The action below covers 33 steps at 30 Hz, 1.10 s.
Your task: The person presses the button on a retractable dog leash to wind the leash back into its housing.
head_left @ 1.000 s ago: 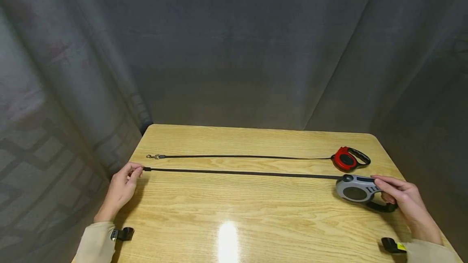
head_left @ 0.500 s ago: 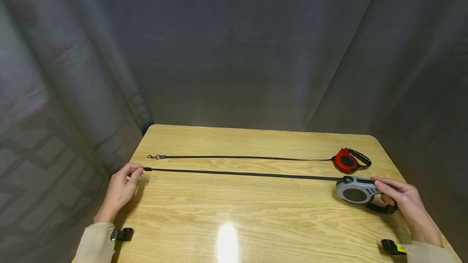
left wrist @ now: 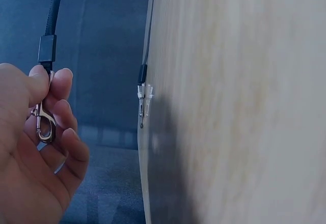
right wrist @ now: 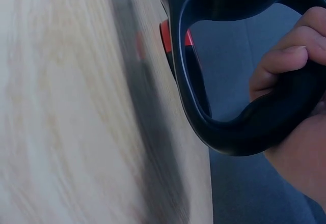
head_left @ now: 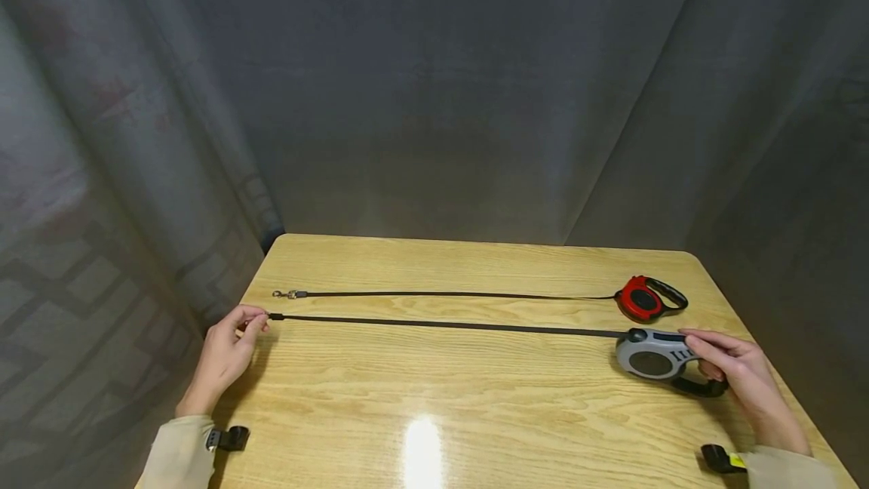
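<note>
A grey retractable dog leash [head_left: 650, 363] is gripped by my right hand [head_left: 740, 376] at the table's right side. In the right wrist view, my fingers curl round its black loop handle [right wrist: 254, 132]. The black strap [head_left: 448, 324] runs nearly straight leftward to my left hand [head_left: 224, 353]. There, thumb and fingers pinch the metal snap hook [left wrist: 47, 127] just below the strap's black end sleeve [left wrist: 47, 48]. Behind it lies a red retractable leash [head_left: 640, 299], its own strap [head_left: 434, 293] stretched out alongside, ending in a snap hook [head_left: 290, 294].
Both leashes are over a light wood table [head_left: 516, 413] with rounded back corners. Grey curtains [head_left: 421, 96] hang behind it and at both sides. Wrist cameras show at the left cuff [head_left: 234, 438] and the right cuff [head_left: 716, 459].
My right hand and the grey leash have shifted slightly left, shortening the stretch of strap a little. My left hand stays almost in place. The red leash lies still.
</note>
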Each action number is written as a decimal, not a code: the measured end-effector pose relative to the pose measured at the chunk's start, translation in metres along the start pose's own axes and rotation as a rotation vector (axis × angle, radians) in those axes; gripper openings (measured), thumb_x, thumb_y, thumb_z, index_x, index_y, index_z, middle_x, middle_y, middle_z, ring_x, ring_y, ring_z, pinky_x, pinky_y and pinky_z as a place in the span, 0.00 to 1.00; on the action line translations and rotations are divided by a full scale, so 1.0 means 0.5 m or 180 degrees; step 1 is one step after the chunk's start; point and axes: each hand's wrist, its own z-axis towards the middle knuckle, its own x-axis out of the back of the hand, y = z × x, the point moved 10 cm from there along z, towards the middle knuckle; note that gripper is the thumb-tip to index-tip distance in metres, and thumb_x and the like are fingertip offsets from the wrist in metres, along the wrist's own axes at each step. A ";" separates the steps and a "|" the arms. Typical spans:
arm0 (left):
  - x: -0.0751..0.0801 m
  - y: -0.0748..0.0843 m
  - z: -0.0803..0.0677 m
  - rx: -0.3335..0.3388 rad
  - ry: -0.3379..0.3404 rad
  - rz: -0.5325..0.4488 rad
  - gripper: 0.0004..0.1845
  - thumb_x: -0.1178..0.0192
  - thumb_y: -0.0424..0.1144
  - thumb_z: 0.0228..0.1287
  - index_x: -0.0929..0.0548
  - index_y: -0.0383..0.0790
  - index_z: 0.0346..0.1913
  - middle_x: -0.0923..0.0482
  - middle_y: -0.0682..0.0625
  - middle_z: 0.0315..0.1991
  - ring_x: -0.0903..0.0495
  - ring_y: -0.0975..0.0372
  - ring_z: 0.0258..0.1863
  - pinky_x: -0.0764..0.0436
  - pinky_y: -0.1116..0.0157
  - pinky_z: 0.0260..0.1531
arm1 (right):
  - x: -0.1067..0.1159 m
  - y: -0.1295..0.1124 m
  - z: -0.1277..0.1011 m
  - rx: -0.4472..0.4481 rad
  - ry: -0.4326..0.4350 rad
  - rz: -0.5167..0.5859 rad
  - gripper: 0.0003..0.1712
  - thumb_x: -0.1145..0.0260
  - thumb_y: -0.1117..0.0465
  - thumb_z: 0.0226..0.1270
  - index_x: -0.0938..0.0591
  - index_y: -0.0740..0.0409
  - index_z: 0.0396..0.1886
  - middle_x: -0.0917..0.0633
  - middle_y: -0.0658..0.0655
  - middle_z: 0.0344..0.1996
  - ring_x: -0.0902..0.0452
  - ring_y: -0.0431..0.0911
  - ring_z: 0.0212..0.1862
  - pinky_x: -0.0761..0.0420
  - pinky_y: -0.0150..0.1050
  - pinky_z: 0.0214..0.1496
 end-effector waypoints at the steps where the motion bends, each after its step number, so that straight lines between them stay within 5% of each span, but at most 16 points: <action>1: 0.000 0.000 -0.001 -0.0005 0.0010 -0.0013 0.07 0.42 0.37 0.82 0.14 0.39 0.46 0.13 0.47 0.34 0.27 0.79 0.35 0.29 0.75 0.33 | 0.000 0.000 0.001 0.0005 0.0013 0.0005 0.26 0.46 0.78 0.79 0.06 0.49 0.48 0.20 0.42 0.25 0.50 0.53 0.23 0.48 0.46 0.31; 33: -0.005 0.010 0.000 -0.0001 -0.0007 0.0000 0.07 0.41 0.36 0.81 0.14 0.38 0.46 0.13 0.48 0.35 0.28 0.78 0.35 0.30 0.75 0.32 | -0.037 0.014 0.021 -0.0001 -0.0049 -0.0088 0.24 0.44 0.78 0.79 0.07 0.51 0.48 0.22 0.43 0.22 0.49 0.54 0.22 0.45 0.47 0.29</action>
